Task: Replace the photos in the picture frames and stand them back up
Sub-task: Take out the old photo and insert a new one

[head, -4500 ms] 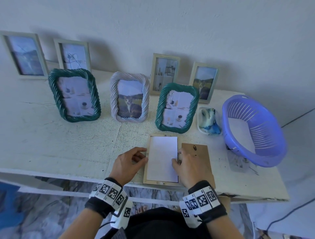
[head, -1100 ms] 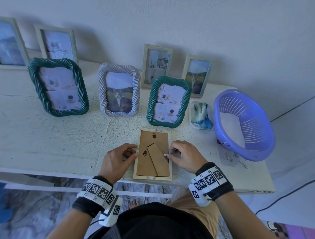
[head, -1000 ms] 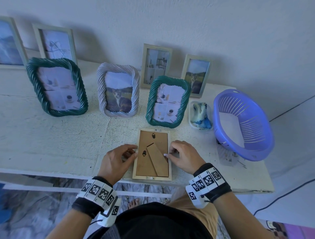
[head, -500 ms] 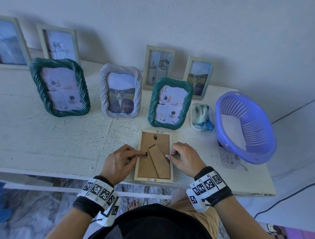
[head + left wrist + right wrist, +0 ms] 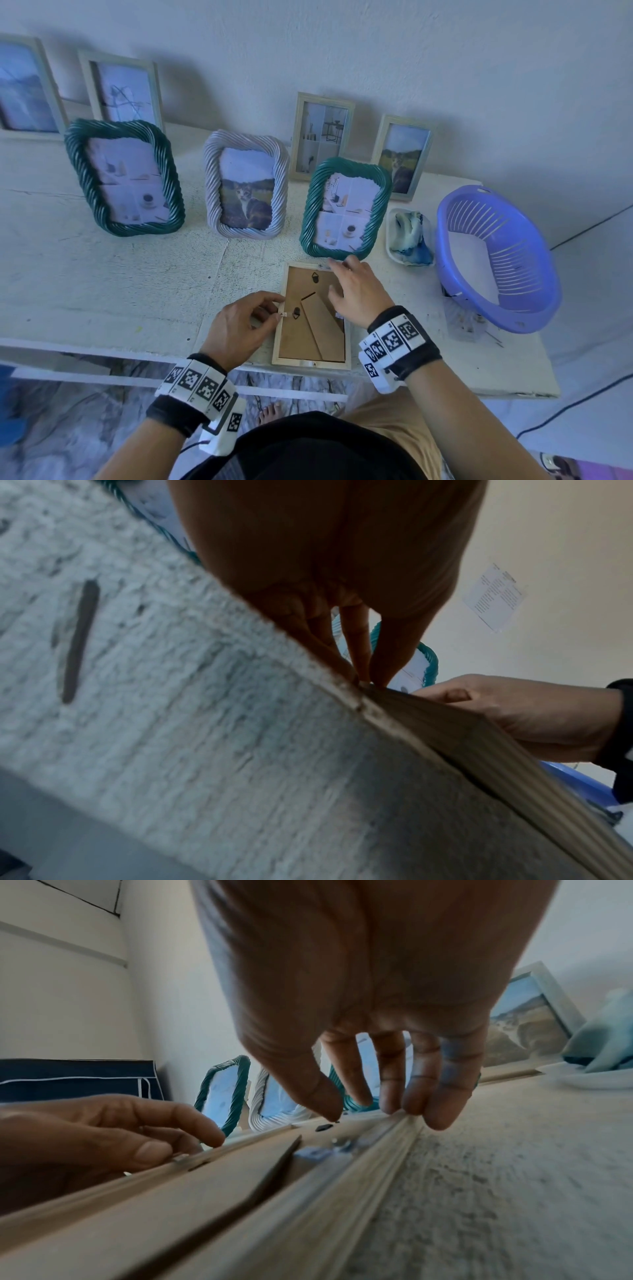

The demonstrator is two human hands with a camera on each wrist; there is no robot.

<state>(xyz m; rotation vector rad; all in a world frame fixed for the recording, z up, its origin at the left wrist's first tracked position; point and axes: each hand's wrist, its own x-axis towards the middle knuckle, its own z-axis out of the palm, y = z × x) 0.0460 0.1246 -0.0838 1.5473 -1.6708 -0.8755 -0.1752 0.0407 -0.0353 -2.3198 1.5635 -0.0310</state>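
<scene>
A light wooden picture frame (image 5: 310, 363) lies face down near the table's front edge, its brown backing board (image 5: 298, 339) and folded stand (image 5: 323, 322) facing up. My left hand (image 5: 279, 310) pinches a small metal tab (image 5: 283, 314) on the frame's left edge, fingers curled. My right hand (image 5: 339, 279) reaches over the frame's far right part with fingers nearly straight, their tips on the rim near the far corner. In the right wrist view the right hand (image 5: 369, 1107) touches the frame's rim (image 5: 377, 1139); the left hand (image 5: 154, 1139) presses at the opposite edge.
Standing frames line the back: two green rope frames (image 5: 123, 178) (image 5: 346, 209), a white rope frame (image 5: 245, 185), and several plain ones against the wall. A white dish with cloth (image 5: 409, 236) and a purple basket (image 5: 496, 257) sit to the right.
The backing board went onto the frame since the earliest frame. In the last half second my right hand left the right-edge tab and moved toward the far right corner; the left hand stays at its tab.
</scene>
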